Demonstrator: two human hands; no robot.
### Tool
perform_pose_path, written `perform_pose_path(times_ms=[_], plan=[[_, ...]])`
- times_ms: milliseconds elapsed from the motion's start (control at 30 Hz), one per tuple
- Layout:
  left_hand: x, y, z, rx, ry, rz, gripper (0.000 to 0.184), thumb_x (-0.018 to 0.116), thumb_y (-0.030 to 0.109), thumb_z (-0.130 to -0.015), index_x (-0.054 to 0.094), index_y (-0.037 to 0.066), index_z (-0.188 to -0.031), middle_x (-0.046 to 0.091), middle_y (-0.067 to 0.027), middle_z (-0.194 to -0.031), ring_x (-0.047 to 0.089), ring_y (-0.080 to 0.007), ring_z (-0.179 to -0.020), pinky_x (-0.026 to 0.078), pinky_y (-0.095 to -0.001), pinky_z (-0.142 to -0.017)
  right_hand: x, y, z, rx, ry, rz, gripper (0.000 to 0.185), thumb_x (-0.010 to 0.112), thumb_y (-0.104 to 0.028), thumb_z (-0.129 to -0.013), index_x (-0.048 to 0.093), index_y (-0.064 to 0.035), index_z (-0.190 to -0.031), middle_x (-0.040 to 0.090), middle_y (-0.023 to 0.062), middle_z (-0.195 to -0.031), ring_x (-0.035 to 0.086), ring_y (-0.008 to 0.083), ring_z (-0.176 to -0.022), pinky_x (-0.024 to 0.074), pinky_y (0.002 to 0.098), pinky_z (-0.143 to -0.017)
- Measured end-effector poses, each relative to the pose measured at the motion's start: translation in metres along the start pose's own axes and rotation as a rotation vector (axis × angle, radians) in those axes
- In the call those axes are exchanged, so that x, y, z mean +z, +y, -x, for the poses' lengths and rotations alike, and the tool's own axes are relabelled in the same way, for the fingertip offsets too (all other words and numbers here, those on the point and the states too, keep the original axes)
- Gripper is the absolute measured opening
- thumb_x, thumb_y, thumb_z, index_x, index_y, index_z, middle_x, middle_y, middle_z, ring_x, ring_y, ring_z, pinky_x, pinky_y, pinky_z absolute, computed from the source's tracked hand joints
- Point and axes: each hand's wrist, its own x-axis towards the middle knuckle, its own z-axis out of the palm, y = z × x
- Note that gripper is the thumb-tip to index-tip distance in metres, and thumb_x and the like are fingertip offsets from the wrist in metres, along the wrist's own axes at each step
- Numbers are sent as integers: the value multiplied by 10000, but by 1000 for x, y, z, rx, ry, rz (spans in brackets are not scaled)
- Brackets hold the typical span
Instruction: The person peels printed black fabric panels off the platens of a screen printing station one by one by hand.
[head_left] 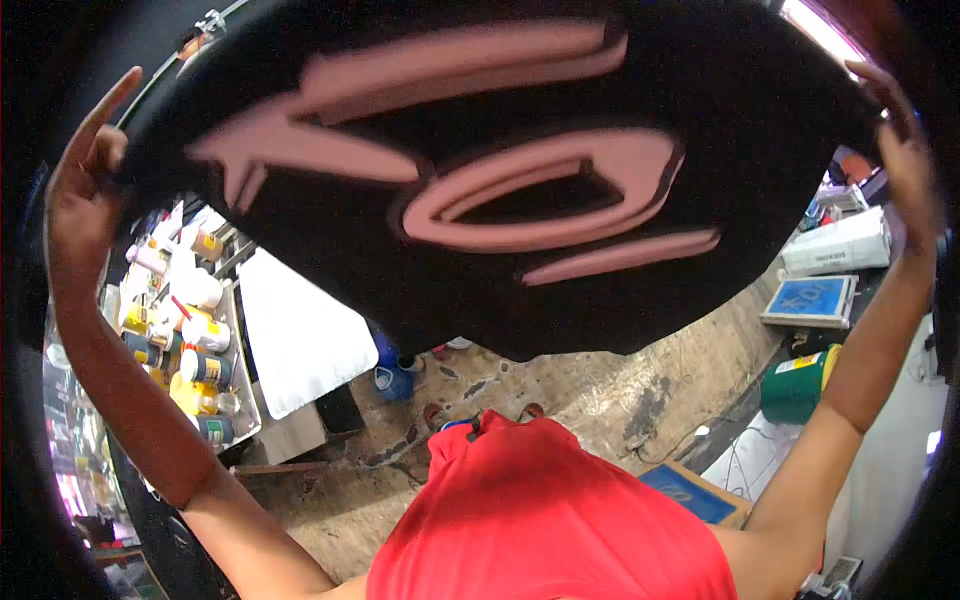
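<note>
1. Grip of the left hand (85,205), at the left of the frame, is closed on the edge of the black cloth (350,260), with one finger extended upward.
2. Grip of the right hand (905,160), upper right, is closed at the cloth's opposite edge; its fingers are blurred.
3. Spread between both hands, the black cloth spans the top of the frame, its surface matte and its lower edge uneven. Raised-looking pink lettering (550,185) crosses it in smooth bars, a pointed shape and an oval ring.
4. At the left, a shallow tray (252,400) carries crowded, rounded jars (207,333), several labelled, just beside a smooth white panel (300,335) with rounded corners.
5. At the right, a green bucket (795,388) sits below a pale-framed blue screen (810,300); a white box (840,243) lies above that.
6. Lower right, a wood-framed blue panel (690,492) is partly hidden by the red shirt (550,510).
7. The floor (640,385) looks worn, with dark, irregular patches.
</note>
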Motion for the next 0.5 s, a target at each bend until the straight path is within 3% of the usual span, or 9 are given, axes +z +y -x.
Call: perform_pose_path(times_ms=[67, 100, 167, 200, 233, 267, 367, 467, 500], plan=[[-21, -23, -7, -3, -33, -37, 604, 574, 44, -879, 373, 91, -1447, 550, -37, -1058, 520, -118, -1024, 376, -272, -968, -33, -11, -30, 62, 91, -400, 288, 608, 43, -834, 607, 85, -1119, 665, 180, -908, 638, 196, -701, 577, 284, -608], [-29, -33, -9, 3, -76, -67, 559, 552, 92, -906, 382, 89, -1439, 537, -53, -1136, 502, -144, -1091, 358, -295, -1004, -40, -9, -37, 57, 92, -403, 288, 608, 43, -834, 607, 85, -1119, 665, 180, -908, 638, 196, -701, 577, 284, -608], [-45, -51, -14, 20, -154, -128, 487, 509, 189, -960, 398, 85, -1423, 513, -86, -1293, 466, -196, -1225, 321, -340, -1076, -49, 0, -57, -248, -39, -455, 163, 480, 115, -739, 596, 61, -839, 559, 53, -737, 473, 141, -588, 397, 283, -505], [-54, -61, -19, 32, -188, -161, 461, 487, 237, -987, 407, 83, -1415, 500, -103, -1371, 448, -222, -1292, 303, -363, -1112, -56, 22, -75, -403, -190, -368, 107, 493, 100, -730, 574, 40, -767, 513, 24, -702, 431, 139, -572, 361, 300, -501], [-57, -76, -26, 43, -15, -7, 483, 587, 177, -942, 433, 46, -1381, 506, -82, -1345, 483, -191, -1242, 391, -324, -1037, -57, 32, -81, -290, -198, -178, 79, 511, 73, -712, 549, 5, -720, 466, 22, -648, 407, 156, -574, 344, 310, -522], [-59, -71, -33, 43, -10, -9, 483, 587, 177, -942, 433, 46, -1381, 506, -82, -1345, 483, -191, -1242, 391, -324, -1037, -52, 48, -95, -293, -194, -176, 79, 511, 73, -712, 549, 5, -720, 466, 22, -648, 407, 156, -574, 344, 310, -522], [-61, -20, -52, -98, 187, 110, 451, 567, 271, -956, 479, 65, -1348, 530, -80, -1307, 487, -196, -1223, 371, -327, -1044, -38, 60, -106, -228, 10, -60, 52, 528, 30, -714, 562, -7, -728, 445, 33, -593, 393, 147, -533, 333, 317, -485], [-58, 53, -57, -48, 105, 74, 133, 622, 74, -881, 634, -50, -926, 631, -63, -806, 579, -145, -729, 474, -254, -632, -30, -42, -83, -128, 141, 34, 203, 509, 23, -796, 653, 39, -937, 659, 79, -832, 598, 161, -781, 480, 276, -729], [-62, 50, -60, -46, 108, 72, 133, 622, 74, -881, 634, -50, -926, 631, -63, -806, 579, -145, -729, 474, -254, -632, -31, -37, -85, -129, 145, 34, 203, 509, 23, -796, 653, 39, -937, 659, 79, -832, 598, 161, -781, 480, 276, -729]])
